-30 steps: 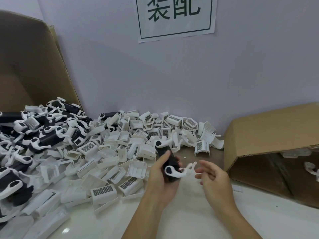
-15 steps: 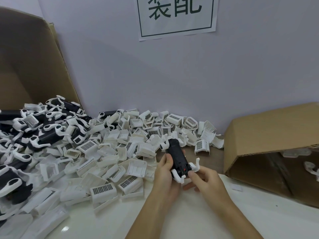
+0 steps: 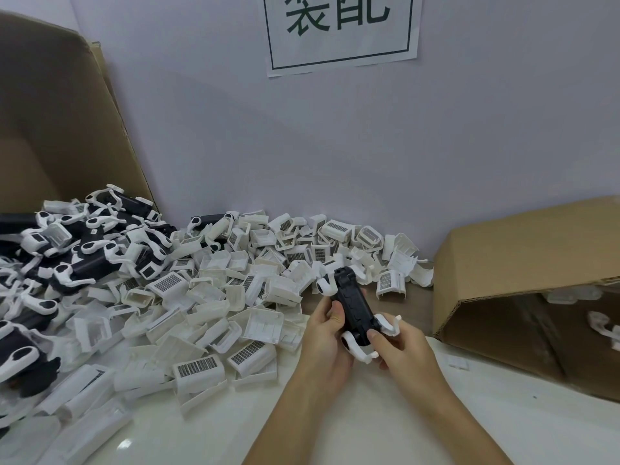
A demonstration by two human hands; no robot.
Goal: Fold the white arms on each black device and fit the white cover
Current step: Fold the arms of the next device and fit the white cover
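A black device [image 3: 353,303] with white arms is held above the table at centre right, its long body pointing away from me. My left hand [image 3: 327,337] grips its left side, fingers curled over the edge. My right hand [image 3: 401,347] holds its near end, thumb pressed on the black body between the two near white arms [image 3: 385,325]. One far white arm [image 3: 326,284] sticks out at the device's upper left. A heap of white covers [image 3: 214,297] fills the table to the left and behind. More black devices [image 3: 90,263] with unfolded arms lie at far left.
A tall cardboard sheet [image 3: 57,122] leans at the left behind the devices. A cardboard box [image 3: 523,256] lies on its side at the right, with white parts inside. A printed sign [image 3: 339,31] hangs on the wall. Bare white table [image 3: 335,431] lies under my forearms.
The device was turned from lying sideways with an arm spread out to pointing away from me. My right hand moved in from beside it and took hold of its near end.
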